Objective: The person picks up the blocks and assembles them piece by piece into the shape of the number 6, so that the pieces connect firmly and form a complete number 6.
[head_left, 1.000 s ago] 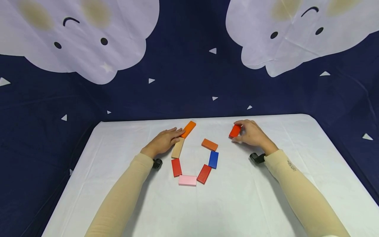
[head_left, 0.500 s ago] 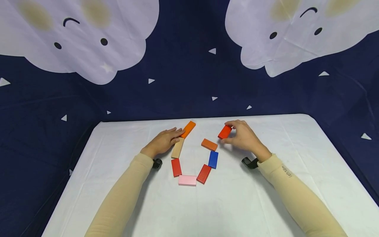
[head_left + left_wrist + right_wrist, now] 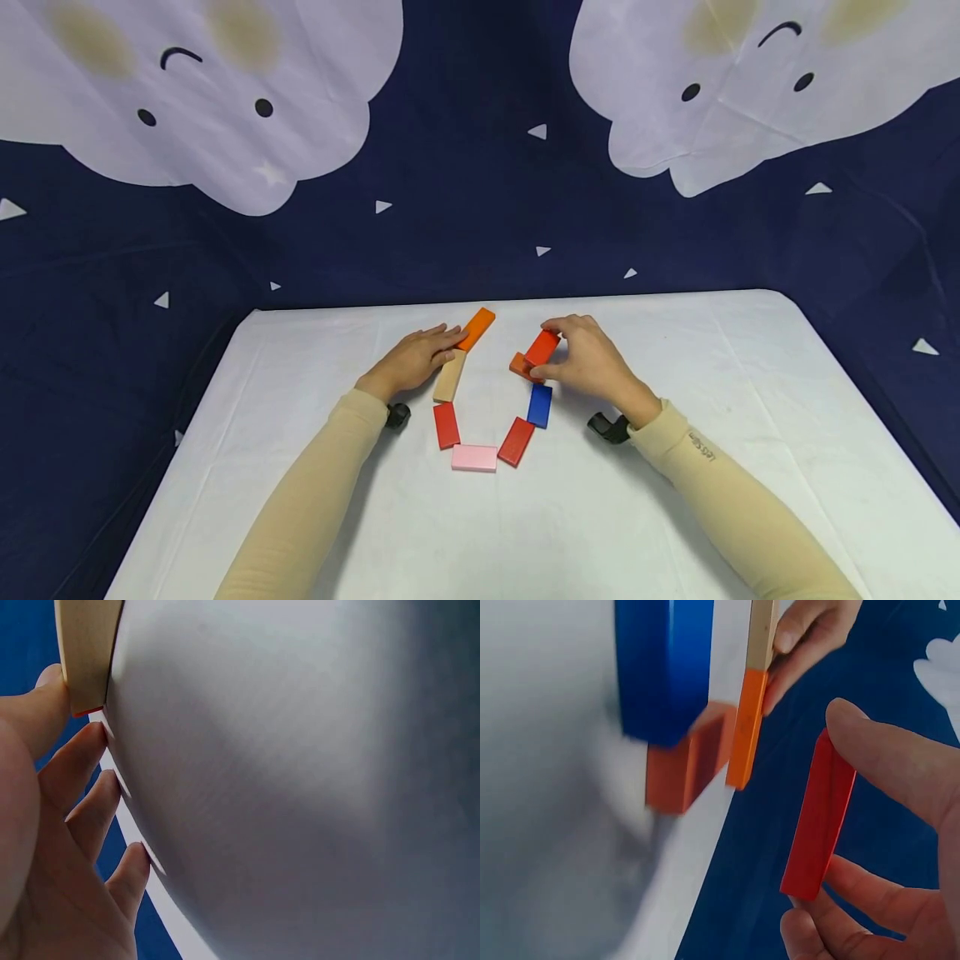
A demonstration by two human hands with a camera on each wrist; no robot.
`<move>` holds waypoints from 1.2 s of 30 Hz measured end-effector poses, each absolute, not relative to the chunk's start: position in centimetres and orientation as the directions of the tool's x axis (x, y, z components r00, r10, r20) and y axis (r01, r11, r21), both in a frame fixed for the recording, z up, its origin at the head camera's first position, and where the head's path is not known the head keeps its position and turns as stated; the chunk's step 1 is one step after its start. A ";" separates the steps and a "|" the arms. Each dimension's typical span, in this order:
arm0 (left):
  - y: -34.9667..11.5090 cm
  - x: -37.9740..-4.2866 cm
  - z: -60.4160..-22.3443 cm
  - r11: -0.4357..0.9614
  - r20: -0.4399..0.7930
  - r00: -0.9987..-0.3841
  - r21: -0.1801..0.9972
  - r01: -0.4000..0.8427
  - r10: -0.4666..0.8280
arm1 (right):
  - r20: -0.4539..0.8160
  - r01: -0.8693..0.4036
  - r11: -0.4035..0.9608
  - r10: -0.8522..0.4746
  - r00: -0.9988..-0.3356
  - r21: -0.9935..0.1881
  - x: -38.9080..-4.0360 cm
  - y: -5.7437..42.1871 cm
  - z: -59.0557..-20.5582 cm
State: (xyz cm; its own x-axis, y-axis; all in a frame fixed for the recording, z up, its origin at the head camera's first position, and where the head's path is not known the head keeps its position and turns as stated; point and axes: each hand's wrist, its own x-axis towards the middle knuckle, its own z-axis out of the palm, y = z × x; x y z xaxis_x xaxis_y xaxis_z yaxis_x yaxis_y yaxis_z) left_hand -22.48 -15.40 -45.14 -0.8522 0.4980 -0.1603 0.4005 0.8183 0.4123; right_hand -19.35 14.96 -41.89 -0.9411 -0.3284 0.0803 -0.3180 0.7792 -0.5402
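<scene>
My right hand (image 3: pixel 596 358) pinches a bright red wooden block (image 3: pixel 542 347) between thumb and fingers. In the right wrist view the held block (image 3: pixel 819 825) is apart from the others. From the head it overlaps a brown-orange block (image 3: pixel 517 364), partly hidden beneath. Just in front of that one lies a blue block (image 3: pixel 540 406). My left hand (image 3: pixel 411 360) rests with extended fingers along a bare-wood block (image 3: pixel 449 379) and the near end of an orange block (image 3: pixel 478 327). In the left wrist view the thumb lies beside the bare-wood block (image 3: pixel 88 652).
A red block (image 3: pixel 446 426), a pink block (image 3: pixel 474 457) and another red block (image 3: pixel 516 442) continue the curved outline toward me. They lie on a white-covered table (image 3: pixel 480 542). A dark blue cloth (image 3: pixel 465 167) with clouds hangs behind the far edge.
My right hand has carried the bright red block leftward, from the right of the outline to over the brown-orange block. My left hand and the other blocks stay in place.
</scene>
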 end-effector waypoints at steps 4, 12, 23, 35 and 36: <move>-15.4 -22.5 -45.1 0.818 -0.158 -0.852 0.409 0.404 0.499 | 0.100 -0.344 0.782 -0.344 -0.934 -0.521 -19.0 13.8 -42.1; -15.5 -22.4 -45.1 0.814 -0.151 -0.850 0.412 0.409 0.504 | 0.116 -0.376 0.794 -0.367 -0.923 -0.478 -18.3 11.6 -42.3; -15.6 -22.5 -45.3 0.818 -0.160 -0.854 0.416 0.397 0.496 | 0.051 -0.374 0.841 -0.386 -0.921 -0.390 -17.8 8.5 -42.4; -15.6 -22.6 -45.5 0.806 -0.143 -0.843 0.414 0.424 0.518 | -0.015 -0.412 0.865 -0.434 -0.901 -0.287 -17.9 5.9 -43.1; -15.6 -22.7 -45.5 0.804 -0.141 -0.843 0.415 0.425 0.519 | -0.024 -0.414 0.866 -0.437 -0.899 -0.281 -17.9 5.8 -43.1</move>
State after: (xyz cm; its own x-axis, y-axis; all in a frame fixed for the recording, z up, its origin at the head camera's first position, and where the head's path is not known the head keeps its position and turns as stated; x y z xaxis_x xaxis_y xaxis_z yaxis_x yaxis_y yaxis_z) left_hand -22.65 -15.62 -45.55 -0.8432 0.5186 -0.1414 0.4251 0.8044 0.4149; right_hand -17.91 5.75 -43.11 -0.8990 -0.4373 -0.0238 -0.4138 0.8659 -0.2810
